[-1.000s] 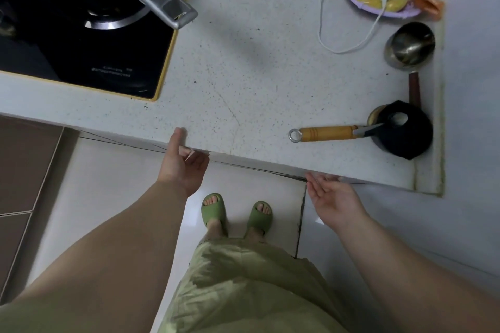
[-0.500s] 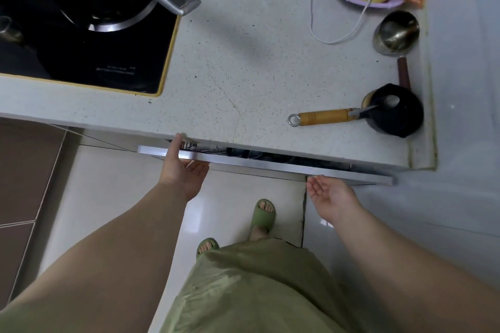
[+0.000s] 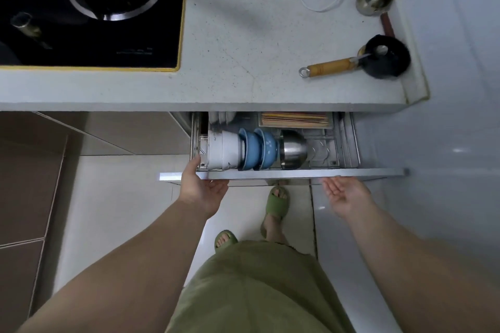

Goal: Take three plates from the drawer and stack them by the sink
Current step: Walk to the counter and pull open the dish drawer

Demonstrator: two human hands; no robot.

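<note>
step: pull drawer (image 3: 297,173) fully out, evenly | left hand (image 3: 200,189) clamped on its front edge | right hand (image 3: 345,194) open, palm up, beneath edge | plates (image 3: 220,117) far-left, half hidden under counter (image 3: 243,48)

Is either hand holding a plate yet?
No: the left hand grips the front edge of the drawer, and the right hand is open and empty just below it.
</note>
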